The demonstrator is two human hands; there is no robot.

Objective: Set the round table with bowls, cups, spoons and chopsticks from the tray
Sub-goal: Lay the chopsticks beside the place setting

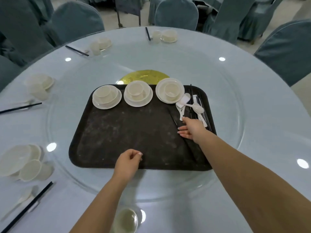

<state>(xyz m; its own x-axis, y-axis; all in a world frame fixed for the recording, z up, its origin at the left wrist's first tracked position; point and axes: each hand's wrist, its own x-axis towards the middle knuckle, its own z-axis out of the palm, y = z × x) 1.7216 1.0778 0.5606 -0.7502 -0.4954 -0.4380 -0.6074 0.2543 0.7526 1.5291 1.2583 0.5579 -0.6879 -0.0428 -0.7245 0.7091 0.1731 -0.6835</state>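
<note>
Your left hand [128, 159] hovers loosely curled, grip released, over the tray's [117, 132] near edge. Three bowl-and-cup stacks [138, 95] line its far edge. Your right hand [190, 128], fingers extended, grip released, touches chopsticks [173, 117] lying near-to-far beside spoons [186, 105] at the tray's right edge.

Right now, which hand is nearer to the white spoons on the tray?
Right. The right hand reaches over the tray's right side, its fingertips just below the spoons. The left hand is at the tray's near edge, well apart from them.
</note>
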